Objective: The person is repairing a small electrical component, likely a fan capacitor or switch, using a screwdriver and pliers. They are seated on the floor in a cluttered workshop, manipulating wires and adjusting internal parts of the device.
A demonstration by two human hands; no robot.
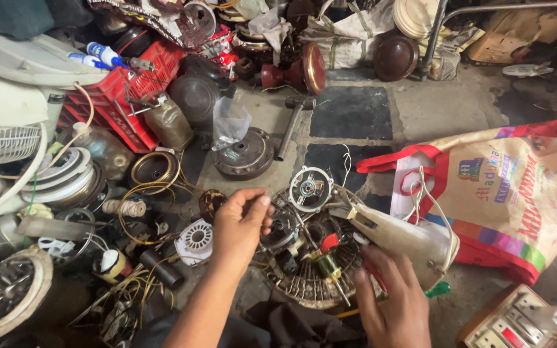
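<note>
**Two hands at work on a stripped fan motor on a workshop floor**

Seen from above, a person's left hand (240,225) is curled closed, pinching something small and dark between thumb and fingertips; what it grips is too small to tell. Just beyond its fingertips, on the floor (446,106), lies a round fan motor (307,267) with its copper windings bare. A pale round bearing cover (311,188) rests on the motor's far edge.

The right hand (391,299) lies fingers spread against the near end of a cream-coloured motor housing (401,235), which leans over the motor's right side. Whether it grips the housing or only steadies it cannot be told. Left of this hand a screwdriver (330,261) with a red and yellow handle lies across the windings.

Beyond both hands lie a dark round motor cap (246,154) and a hammer (291,125); to the right sits a printed shopping bag (517,187).

Risks, as a judgement: the tilted housing could slide off the motor, since little holds it up, and the screwdriver tip could nick the bare windings if nudged. The small pinched part would be easily lost in the clutter if dropped.

The housing's white wires trail behind it, and the forearms hide the motor's near edge.
</note>
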